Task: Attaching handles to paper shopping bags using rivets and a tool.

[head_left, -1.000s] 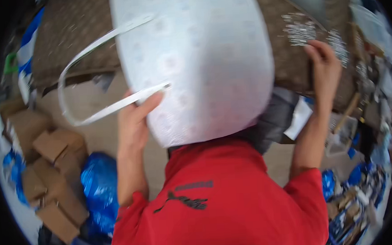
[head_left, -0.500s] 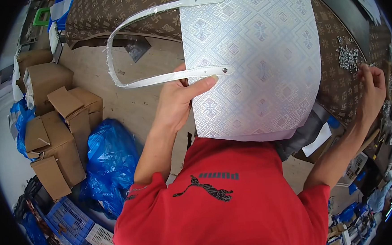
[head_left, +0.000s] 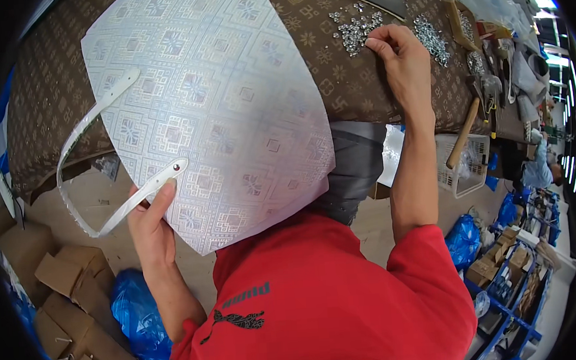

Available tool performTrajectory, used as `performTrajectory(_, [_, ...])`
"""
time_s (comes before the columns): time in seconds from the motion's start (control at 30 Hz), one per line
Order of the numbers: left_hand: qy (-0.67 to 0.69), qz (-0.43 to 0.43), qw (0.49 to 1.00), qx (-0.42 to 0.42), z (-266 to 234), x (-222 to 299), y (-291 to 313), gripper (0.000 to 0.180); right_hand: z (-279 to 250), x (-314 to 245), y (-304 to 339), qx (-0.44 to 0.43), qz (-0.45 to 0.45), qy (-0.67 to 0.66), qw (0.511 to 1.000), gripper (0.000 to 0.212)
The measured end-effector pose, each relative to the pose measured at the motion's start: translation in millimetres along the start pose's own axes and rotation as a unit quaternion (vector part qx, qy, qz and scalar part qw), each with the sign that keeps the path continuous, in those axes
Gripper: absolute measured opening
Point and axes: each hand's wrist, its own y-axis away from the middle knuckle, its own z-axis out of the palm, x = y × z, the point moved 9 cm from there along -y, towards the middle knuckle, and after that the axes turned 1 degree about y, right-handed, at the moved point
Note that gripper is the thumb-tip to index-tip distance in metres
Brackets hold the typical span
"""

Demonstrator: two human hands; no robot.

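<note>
A large silvery-white patterned sheet (head_left: 233,144), like a bag panel, leans across my lap and the table edge. A white strap (head_left: 128,206) loops off its left side; its lower end lies on the panel with a small metal stud in it. My left hand (head_left: 154,231) is closed on the panel's lower left edge, the thumb pressing the strap end. At a loose heap of small shiny metal rivets (head_left: 353,34) on the table, my right hand (head_left: 405,64) has thumb and forefinger pinched together. Whatever sits between those fingertips is too small to make out.
The table has a brown patterned cover (head_left: 342,94). A second rivet pile (head_left: 431,42), a wooden-handled hammer (head_left: 463,133) and pliers (head_left: 489,105) lie to the right. Below are a white basket (head_left: 463,182), cardboard boxes (head_left: 79,325) and a blue bag (head_left: 138,321).
My view has swung to the right, so the panel appears further left and more tilted. The right thumb and forefinger are at the rivet heap now. My left hand keeps its hold.
</note>
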Motion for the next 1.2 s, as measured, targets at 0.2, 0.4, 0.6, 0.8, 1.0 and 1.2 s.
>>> performTrajectory(0.2, [-0.002,0.009,1.000,0.009,2.1,3.7,4.1,0.051,-20.3,7.4,-0.4,0.066,0.006,-0.045,0.997,0.015])
performTrajectory(0.4, [-0.104,0.115,0.985,0.071,5.4,24.2,17.1,0.045,6.2,-36.1,15.8,-0.007,0.132,-0.430,0.893,0.014])
performTrajectory(0.6, [-0.138,0.204,0.966,0.074,34.1,47.9,37.3,0.029,100.4,-184.9,90.4,-0.326,0.062,-0.515,0.791,0.010])
performTrajectory(0.8, [-0.159,0.211,0.962,0.068,49.8,56.0,45.7,0.023,109.5,-233.6,96.4,-0.259,-0.107,-0.441,0.853,0.017])
performTrajectory(1.0, [-0.196,0.238,0.948,0.073,51.1,58.8,47.3,0.019,110.0,-231.7,96.3,-0.239,-0.103,-0.406,0.876,0.020])
performTrajectory(1.2, [-0.251,0.232,0.937,0.075,42.5,44.2,38.2,0.019,115.9,-240.2,92.0,-0.136,-0.171,-0.334,0.917,0.019])
